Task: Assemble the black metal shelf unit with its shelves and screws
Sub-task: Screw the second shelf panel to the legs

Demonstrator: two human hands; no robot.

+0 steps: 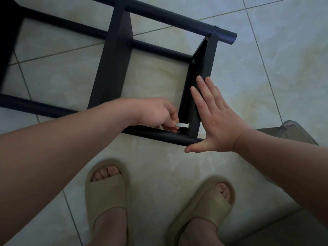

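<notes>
The black metal shelf unit lies on its side on the tiled floor, its round poles running left to right. Its end shelf stands on edge between the poles at the right. My left hand pinches a small white tool whose tip sits at a screw in the inner corner where the end shelf meets the near pole. My right hand presses flat, fingers straight, against the outer face of that end shelf. Another screw shows at the shelf's far corner.
My two feet in beige slippers stand just before the near pole. A translucent grey container sits on the floor at the right, partly behind my right forearm. Pale tiles surround the unit.
</notes>
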